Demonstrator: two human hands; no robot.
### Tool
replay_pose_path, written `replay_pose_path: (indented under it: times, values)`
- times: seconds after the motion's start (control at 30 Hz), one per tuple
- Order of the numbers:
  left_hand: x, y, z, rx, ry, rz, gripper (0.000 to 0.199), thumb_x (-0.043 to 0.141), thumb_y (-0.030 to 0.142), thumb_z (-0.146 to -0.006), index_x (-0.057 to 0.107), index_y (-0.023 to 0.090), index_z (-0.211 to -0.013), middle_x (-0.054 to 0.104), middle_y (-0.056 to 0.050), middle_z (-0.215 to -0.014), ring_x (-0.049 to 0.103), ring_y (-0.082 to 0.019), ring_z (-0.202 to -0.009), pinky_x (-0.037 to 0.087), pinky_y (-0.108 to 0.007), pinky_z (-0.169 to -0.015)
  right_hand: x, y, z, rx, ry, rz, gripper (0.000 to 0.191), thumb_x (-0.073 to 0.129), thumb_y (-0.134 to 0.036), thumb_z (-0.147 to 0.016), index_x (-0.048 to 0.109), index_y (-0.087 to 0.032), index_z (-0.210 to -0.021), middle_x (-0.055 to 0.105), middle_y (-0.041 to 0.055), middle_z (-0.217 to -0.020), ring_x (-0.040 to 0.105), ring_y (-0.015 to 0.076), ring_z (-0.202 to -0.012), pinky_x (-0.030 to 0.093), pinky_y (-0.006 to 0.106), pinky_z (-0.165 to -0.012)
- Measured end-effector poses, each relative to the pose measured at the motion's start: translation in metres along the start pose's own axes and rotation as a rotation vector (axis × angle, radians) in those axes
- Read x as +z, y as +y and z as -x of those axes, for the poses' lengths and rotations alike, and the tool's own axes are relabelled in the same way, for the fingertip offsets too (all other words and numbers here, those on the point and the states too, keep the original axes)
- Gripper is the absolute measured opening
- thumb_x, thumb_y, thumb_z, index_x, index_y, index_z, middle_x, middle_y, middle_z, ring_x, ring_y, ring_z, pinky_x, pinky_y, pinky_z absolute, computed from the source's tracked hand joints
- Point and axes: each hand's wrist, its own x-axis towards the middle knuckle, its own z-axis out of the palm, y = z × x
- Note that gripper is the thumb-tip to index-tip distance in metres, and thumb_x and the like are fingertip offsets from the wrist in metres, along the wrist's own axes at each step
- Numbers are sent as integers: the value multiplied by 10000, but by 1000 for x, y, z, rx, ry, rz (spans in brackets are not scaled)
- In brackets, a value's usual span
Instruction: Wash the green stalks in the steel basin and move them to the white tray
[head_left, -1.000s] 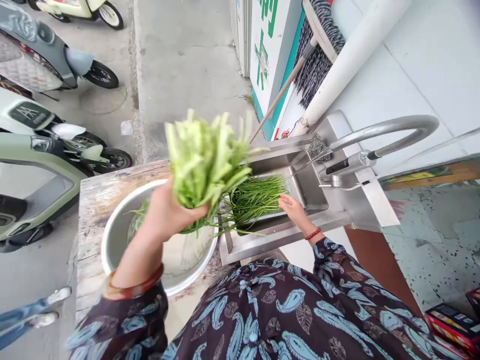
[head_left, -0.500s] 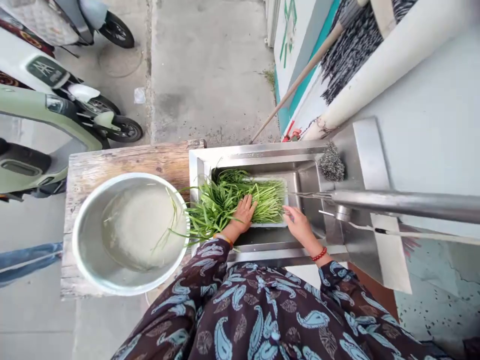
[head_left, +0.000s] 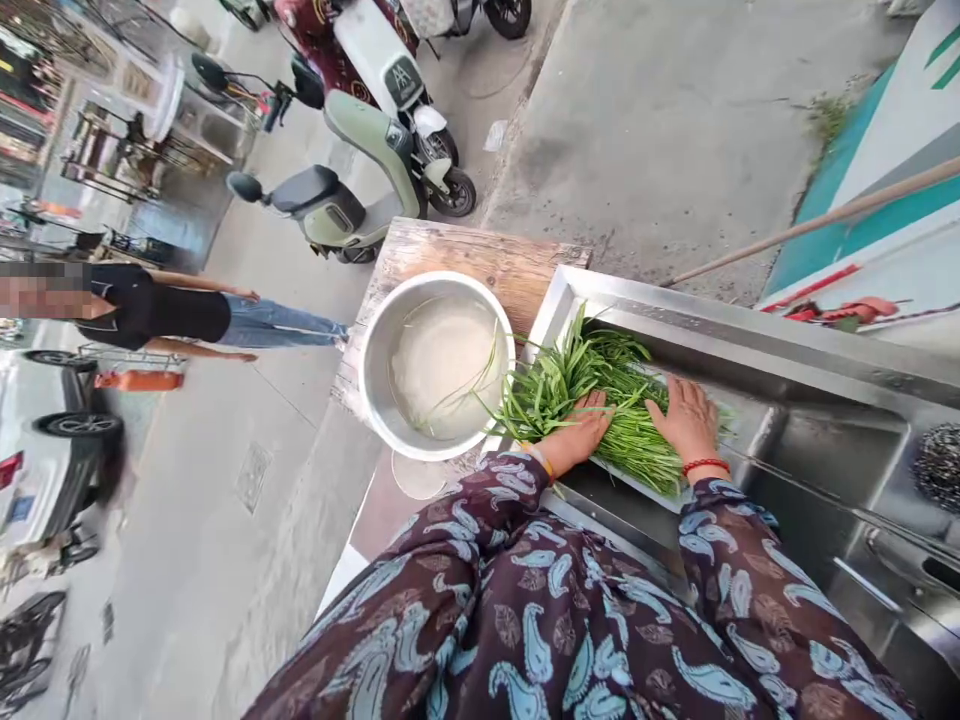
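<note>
A heap of long-stemmed leafy greens [head_left: 637,440] lies in a pale shallow tray [head_left: 626,482] inside a steel sink [head_left: 832,460]. My left hand [head_left: 581,432] rests flat on the leaves near the middle of the heap, fingers stretched out. On the stem ends to the right, my right hand [head_left: 684,420] is spread with the thumb apart from the fingers. Some leaves hang over the sink's left rim towards a large metal basin [head_left: 367,400], which holds cloudy water and a few loose green blades.
The basin stands on a wooden board [head_left: 427,245] left of the sink. A steel wool scrubber [head_left: 937,465] sits at the sink's right end. A wooden pole [head_left: 817,225] leans behind. Scooters [head_left: 360,195] are parked beyond, and a person [head_left: 187,310] is on the pavement at left.
My view has swung left, bringing the street and a person into sight. My right hand has moved from beside the tray's right end onto the stems. My left hand stays on the greens.
</note>
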Motion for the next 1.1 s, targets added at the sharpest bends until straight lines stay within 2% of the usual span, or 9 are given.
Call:
replay_pose_path:
  times: [0.17,0.3,0.43,0.57,0.7,0.83,0.93,1.0,1.1]
  values:
    - [29,1,29,87,-76,-34,639,529,188,-939,388,30,-1543,362,-294,-1609,292,-332,-1551,243,-491,-1271,9,0,18,-54,-31,67,788,423,-556,-965,307,-96,-1594,388,218,-1604,293,378,-1501,321,533,-1180]
    - [17,3,31,51,-173,-65,753,690,274,-874,416,33,-1533,404,-301,-1581,381,-341,-1508,319,-461,-1235,8,-14,20,-20,-51,49,795,366,-568,-972,300,-87,-1602,316,223,-1641,218,405,-1539,316,580,-1178]
    - [-26,19,26,96,-189,-187,610,753,421,-839,656,71,-1329,488,-271,-1529,498,-377,-1407,432,-472,-1145,19,-25,46,-115,-52,30,764,262,-627,-982,318,-204,-1615,244,142,-1698,219,404,-1550,279,624,-1192]
    - [-84,36,42,268,-193,-156,333,648,437,-922,786,138,-871,731,-188,-1092,713,-295,-992,575,-408,-851,49,-29,77,-138,-42,34,757,189,-614,-981,269,-245,-1637,307,110,-1682,223,378,-1561,237,619,-1217]
    - [-150,18,68,332,-1,94,303,596,456,-966,772,210,-961,753,-97,-1030,723,-209,-910,564,-301,-761,55,-29,67,-91,-201,60,800,191,-660,-963,288,-233,-1633,375,130,-1643,275,397,-1538,254,639,-1200]
    - [-196,-56,98,-9,499,388,313,523,370,-1008,710,211,-1202,738,-97,-1130,701,-186,-984,543,-311,-914,32,-24,61,-117,-158,43,760,248,-629,-966,377,-219,-1593,368,130,-1648,286,394,-1531,240,628,-1210]
    - [-189,-116,112,-471,726,391,394,587,307,-948,647,159,-1307,682,-165,-1243,660,-251,-1095,509,-406,-998,19,-23,76,-57,58,-100,766,275,-595,-962,387,-147,-1572,406,191,-1612,374,378,-1489,310,592,-1191]
    - [-165,-137,114,-652,604,451,518,697,283,-852,610,137,-1342,645,-192,-1311,615,-290,-1190,476,-430,-1040,14,-26,88,3,139,-239,828,322,-629,-934,371,-101,-1570,453,235,-1565,450,392,-1434,392,573,-1142]
    - [-129,-136,117,-621,332,608,375,736,261,-794,689,140,-1145,720,-147,-1089,660,-254,-1032,512,-359,-928,7,-39,101,68,175,-390,884,398,-661,-888,398,-74,-1549,535,272,-1473,576,408,-1303,458,575,-1077]
